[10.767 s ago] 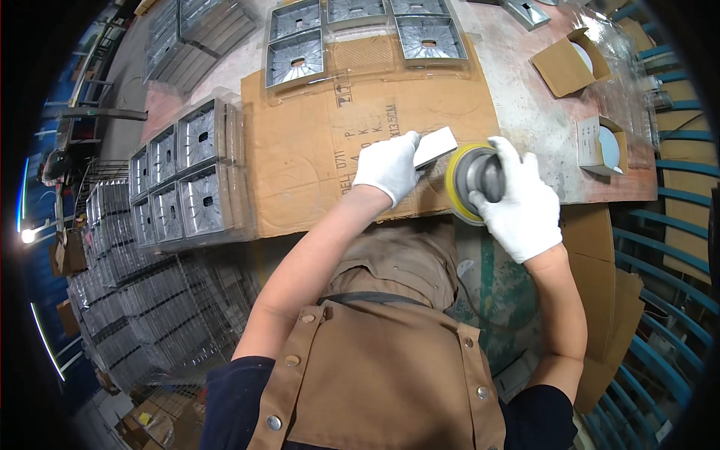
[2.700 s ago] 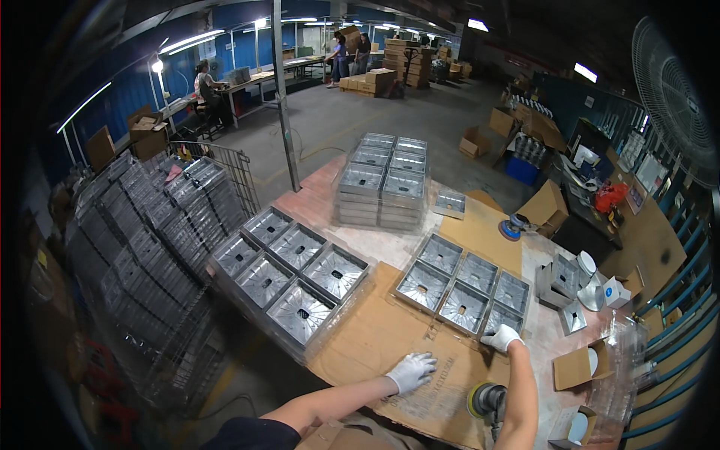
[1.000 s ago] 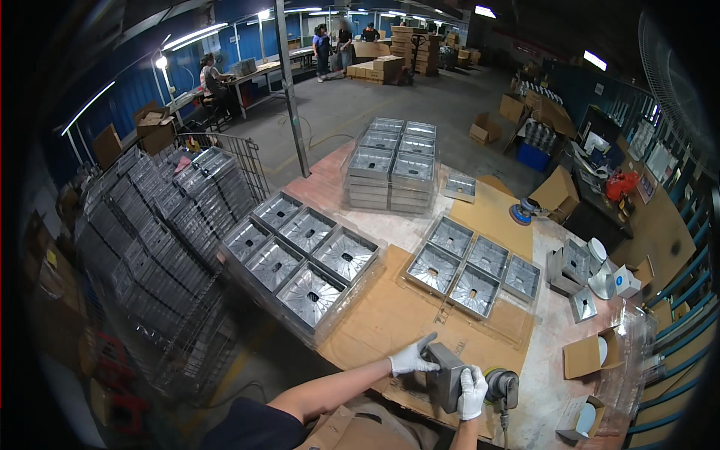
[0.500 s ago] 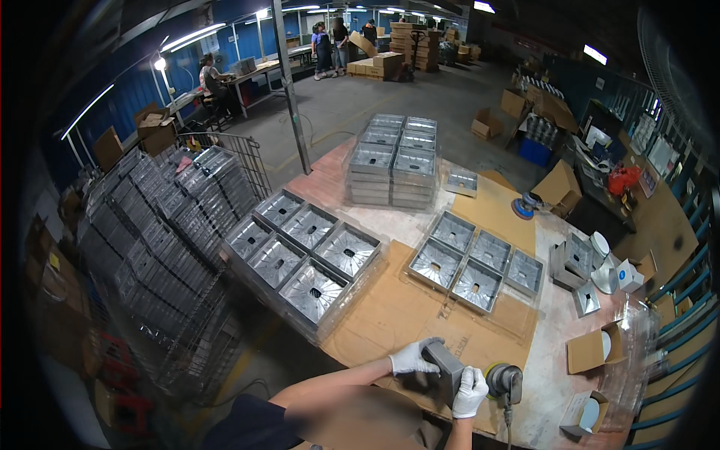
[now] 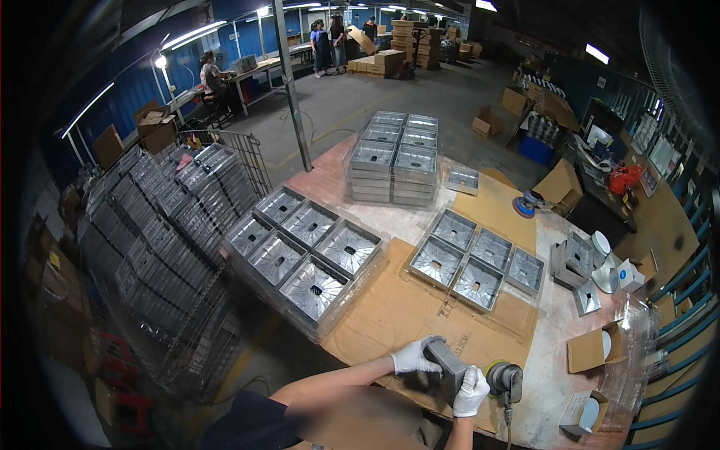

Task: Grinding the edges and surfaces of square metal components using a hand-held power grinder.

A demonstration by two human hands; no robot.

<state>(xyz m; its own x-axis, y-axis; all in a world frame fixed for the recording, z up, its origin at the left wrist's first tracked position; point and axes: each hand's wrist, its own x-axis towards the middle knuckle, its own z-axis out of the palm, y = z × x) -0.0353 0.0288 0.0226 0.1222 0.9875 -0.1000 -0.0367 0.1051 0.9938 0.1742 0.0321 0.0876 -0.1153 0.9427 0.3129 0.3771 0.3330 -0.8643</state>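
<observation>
Between my gloved hands a grey metal box-shaped tray [image 5: 448, 367] is held tilted on its side above the cardboard [image 5: 397, 300] at the table's near edge. My left hand [image 5: 415, 357] is closed on its far left end, and my right hand [image 5: 471, 391] grips the near right side. Just right of my right hand lies a round power sander [image 5: 505, 380] with a yellowish pad and a cable. Ahead stands a group of square metal trays [image 5: 480, 279] in a clear plastic holder. To the left, several more metal trays [image 5: 315, 289] fill another plastic holder.
Stacked plastic holders of trays [image 5: 391, 165] stand at the table's far side. A second sander [image 5: 526, 204] with a blue pad is at the far right. Small open cartons [image 5: 596, 349] line the right side. A wire cage [image 5: 172, 202] of trays stands left; a metal post [image 5: 291, 90] rises beyond.
My hands keep nearly the same hold on the tray, with barely any shift. In the background, a person's large cardboard piece has moved slightly.
</observation>
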